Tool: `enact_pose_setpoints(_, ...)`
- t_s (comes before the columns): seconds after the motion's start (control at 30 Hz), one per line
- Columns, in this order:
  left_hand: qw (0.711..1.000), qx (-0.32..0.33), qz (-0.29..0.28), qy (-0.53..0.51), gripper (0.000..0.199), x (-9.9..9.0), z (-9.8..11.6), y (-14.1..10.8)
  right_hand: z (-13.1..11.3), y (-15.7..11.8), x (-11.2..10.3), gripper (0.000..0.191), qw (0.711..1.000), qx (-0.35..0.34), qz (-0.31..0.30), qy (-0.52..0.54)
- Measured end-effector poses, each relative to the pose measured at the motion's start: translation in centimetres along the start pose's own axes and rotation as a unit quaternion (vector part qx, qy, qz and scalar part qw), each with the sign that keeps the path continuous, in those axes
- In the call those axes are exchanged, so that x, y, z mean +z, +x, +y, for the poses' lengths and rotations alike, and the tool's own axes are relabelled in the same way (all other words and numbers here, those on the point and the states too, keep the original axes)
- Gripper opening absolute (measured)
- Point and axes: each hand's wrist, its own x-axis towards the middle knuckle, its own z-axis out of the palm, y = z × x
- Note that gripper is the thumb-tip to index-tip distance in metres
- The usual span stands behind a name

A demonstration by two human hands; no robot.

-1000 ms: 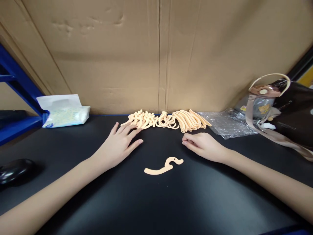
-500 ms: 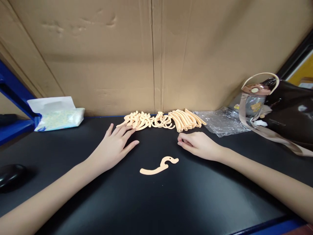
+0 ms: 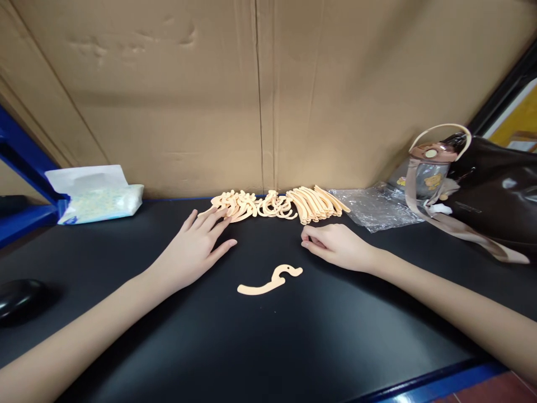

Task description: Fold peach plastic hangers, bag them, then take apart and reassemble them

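Note:
On the black table, a flat peach-coloured hook-shaped piece [image 3: 260,289] with a small dark hole in its curled end lies between my hands, nearer to me. My left hand [image 3: 191,249] rests with its fingers spread, the fingertips at the near edge of a heap of small curved pieces [image 3: 243,207]. Loosely curled, my right hand [image 3: 339,246] lies on the tabletop just in front of a stack of long, slightly bent pieces [image 3: 315,204]; nothing shows in its fingers. Between those two piles sits a group of C-shaped pieces [image 3: 274,207] of the same colour.
A pack of tissues [image 3: 100,196] stands at the back left, a black computer mouse [image 3: 20,299] at the left edge. Clear plastic film [image 3: 373,207], a strapped drinking bottle [image 3: 432,168] and a dark bag [image 3: 495,190] sit at the right. Behind rises a cardboard wall [image 3: 188,101].
The whole view has shifted slightly, so everything appears a little farther left and up. Both hands and the hook-shaped piece keep their places on the table.

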Motion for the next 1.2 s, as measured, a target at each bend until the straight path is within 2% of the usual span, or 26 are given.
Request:
enact_pose_setpoints(0.17, 1.000, 0.014, -0.012, 0.009, 0.081, 0.1, -0.1, 0.1, 0.0, 0.0, -0.1, 0.013, 1.000, 0.006, 0.001, -0.006)
enact_pose_setpoints(0.43, 1.000, 0.013, 0.009, -0.003, 0.078, 0.0, -0.1, 0.2, 0.0, 0.1, 0.1, 0.013, 1.000, 0.007, 0.003, -0.015)
enact_pose_setpoints(0.77, 0.994, 0.008, 0.107, 0.029, 0.058, -1.4, 1.4, 0.5, 0.0, 0.1, -0.1, 0.013, 1.000, 0.008, 0.002, -0.012)
enact_pose_setpoints(0.9, 0.983, 0.074, 0.161, 0.043, 0.057, -2.8, 2.6, 0.5, -0.2, 0.0, 0.2, 0.012, 0.999, 0.028, 0.016, 0.015)
enact_pose_setpoints(1.0, 0.966, 0.169, 0.191, 0.035, 0.068, -3.6, 3.6, 0.0, -0.2, 0.1, 0.7, 0.028, 0.986, 0.055, 0.083, 0.137)
enact_pose_setpoints(1.1, 0.939, 0.264, 0.220, 0.003, 0.069, -3.7, 4.5, -0.6, 0.2, 0.4, 1.3, 0.039, 0.940, 0.077, 0.139, 0.302)
enact_pose_setpoints(1.2, 0.924, 0.315, 0.217, -0.015, 0.055, -3.3, 4.7, -1.0, 0.6, 0.8, 1.6, 0.051, 0.891, 0.098, 0.137, 0.422)
